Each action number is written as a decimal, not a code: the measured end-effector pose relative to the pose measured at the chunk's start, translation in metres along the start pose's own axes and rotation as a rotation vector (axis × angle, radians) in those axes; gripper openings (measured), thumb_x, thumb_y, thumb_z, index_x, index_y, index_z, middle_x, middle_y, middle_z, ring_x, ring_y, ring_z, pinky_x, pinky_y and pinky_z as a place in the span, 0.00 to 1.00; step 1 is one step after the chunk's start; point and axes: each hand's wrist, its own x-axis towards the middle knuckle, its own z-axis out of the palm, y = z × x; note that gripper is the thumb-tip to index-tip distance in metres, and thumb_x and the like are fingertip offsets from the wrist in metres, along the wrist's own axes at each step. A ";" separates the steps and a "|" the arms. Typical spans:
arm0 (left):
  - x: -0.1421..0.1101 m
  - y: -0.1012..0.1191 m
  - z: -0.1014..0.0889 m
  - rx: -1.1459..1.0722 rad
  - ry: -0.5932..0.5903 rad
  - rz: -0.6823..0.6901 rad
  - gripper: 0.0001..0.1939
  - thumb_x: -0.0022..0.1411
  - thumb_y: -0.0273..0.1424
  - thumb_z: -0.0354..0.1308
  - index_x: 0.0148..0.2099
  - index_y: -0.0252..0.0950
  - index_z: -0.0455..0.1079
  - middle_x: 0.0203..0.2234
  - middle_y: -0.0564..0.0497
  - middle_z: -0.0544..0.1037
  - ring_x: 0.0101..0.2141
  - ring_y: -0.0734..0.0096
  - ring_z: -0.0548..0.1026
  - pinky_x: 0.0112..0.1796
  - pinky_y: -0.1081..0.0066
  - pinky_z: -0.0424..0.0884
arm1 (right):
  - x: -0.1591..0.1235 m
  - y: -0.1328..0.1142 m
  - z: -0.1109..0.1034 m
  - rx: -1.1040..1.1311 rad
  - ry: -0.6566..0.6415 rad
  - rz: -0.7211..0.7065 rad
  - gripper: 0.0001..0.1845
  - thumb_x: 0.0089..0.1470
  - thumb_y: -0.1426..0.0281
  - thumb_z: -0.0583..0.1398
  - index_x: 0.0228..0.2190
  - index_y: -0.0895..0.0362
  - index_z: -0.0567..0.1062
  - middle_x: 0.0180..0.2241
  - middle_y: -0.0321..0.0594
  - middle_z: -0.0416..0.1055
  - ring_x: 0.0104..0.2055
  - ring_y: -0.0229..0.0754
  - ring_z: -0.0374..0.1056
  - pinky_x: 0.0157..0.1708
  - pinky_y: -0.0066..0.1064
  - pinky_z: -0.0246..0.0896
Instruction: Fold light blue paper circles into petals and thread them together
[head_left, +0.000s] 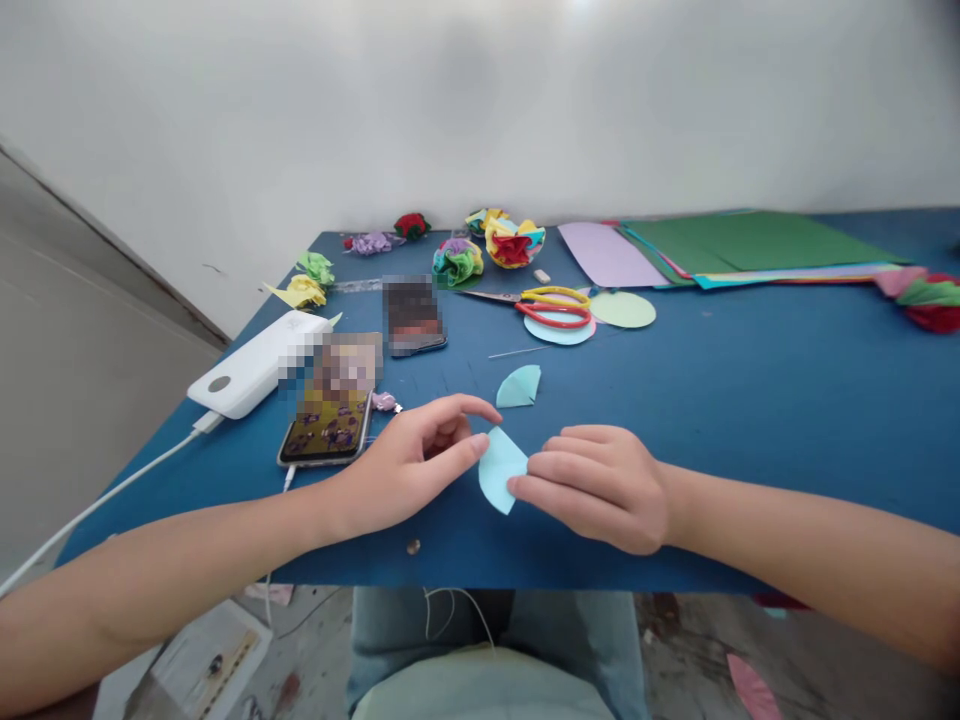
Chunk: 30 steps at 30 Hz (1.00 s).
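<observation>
1. Head view: the blue piece [501, 478] is between both hands, nearer the person than the scissors [519, 298] and straight out from their blades.
2. Right hand [600, 485]: the thumb lies on the piece near its lower right edge, with the bent fingers against or behind that edge, so it is pinched. I'd guess this grip is there to steady it, leaving most of its face uncovered.
3. Left hand [409, 465]: thumb and forefinger are curved and parted at the upper end, the thumb seeming to touch the edge. Whether they grip it, I cannot tell; they look placed to guide that end.
4. A wedge [519, 387] lies between scissors and hands, close by, presumably set down there to stay handy.
5. The scissors rest partly over a blue disc [559, 337], beside a green disc [624, 310]; perhaps their weight stops the covered one sliding. Their handles point right, blades left.
6. The blue piece's rounded edge faces lower left, away from the scissors, and its blunt corner points right, into the right fingertips. Its long axis runs from the scissors' side towards the person, the near end leaning slightly right.
</observation>
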 end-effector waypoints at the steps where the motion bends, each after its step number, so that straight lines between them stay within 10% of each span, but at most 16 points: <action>1: 0.000 0.000 0.000 0.004 -0.006 -0.001 0.13 0.64 0.36 0.48 0.49 0.36 0.62 0.22 0.57 0.57 0.22 0.79 0.58 0.22 0.78 0.56 | 0.000 -0.001 -0.001 0.010 -0.006 -0.005 0.10 0.57 0.76 0.49 0.39 0.63 0.67 0.28 0.42 0.70 0.26 0.37 0.65 0.23 0.30 0.56; 11: -0.003 0.001 0.000 -0.026 -0.058 -0.013 0.10 0.62 0.35 0.51 0.38 0.33 0.63 0.25 0.55 0.64 0.26 0.77 0.61 0.26 0.76 0.59 | 0.000 -0.001 0.000 -0.002 -0.002 0.019 0.08 0.58 0.75 0.50 0.39 0.61 0.67 0.27 0.41 0.70 0.26 0.36 0.64 0.24 0.29 0.58; 21: -0.007 0.005 -0.001 0.193 -0.127 0.064 0.12 0.65 0.34 0.45 0.36 0.31 0.65 0.24 0.53 0.66 0.25 0.77 0.61 0.26 0.76 0.58 | 0.005 -0.007 0.008 0.402 -0.012 0.661 0.10 0.55 0.66 0.57 0.38 0.57 0.64 0.28 0.36 0.65 0.25 0.33 0.61 0.25 0.23 0.57; 30: -0.009 0.003 0.000 0.294 -0.106 0.206 0.12 0.67 0.31 0.41 0.33 0.33 0.62 0.22 0.55 0.63 0.24 0.78 0.61 0.27 0.77 0.58 | 0.011 -0.005 0.005 0.604 -0.043 0.729 0.07 0.56 0.68 0.56 0.29 0.59 0.68 0.23 0.33 0.64 0.24 0.30 0.58 0.25 0.21 0.55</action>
